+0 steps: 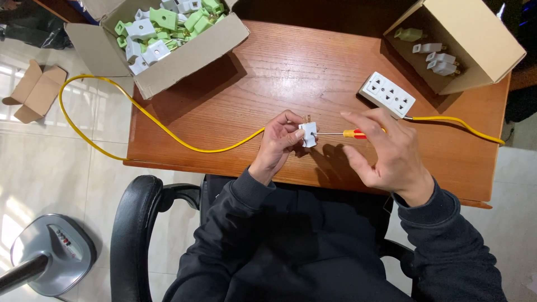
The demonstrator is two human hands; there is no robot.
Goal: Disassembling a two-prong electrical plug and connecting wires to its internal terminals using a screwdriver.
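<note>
White plug adapter (308, 135) sits pinched in my left hand (278, 144), the grip pressed together on its sides, held just above the near edge of the wooden bench (263, 78); brass prongs stick up from its top. My right hand (386, 151) pinches a screwdriver (342, 133) with a red and yellow handle, its thin shaft lying level and its tip touching the adapter's side. At the far left of the bench I see an open cardboard box (193, 53) heaped with green and white adapters. At the far right a second cardboard box (475, 39) lies on its side, holding a few adapters. A white power strip (387, 94) rests near it, its yellow cable (145, 114) looping off the bench.
</note>
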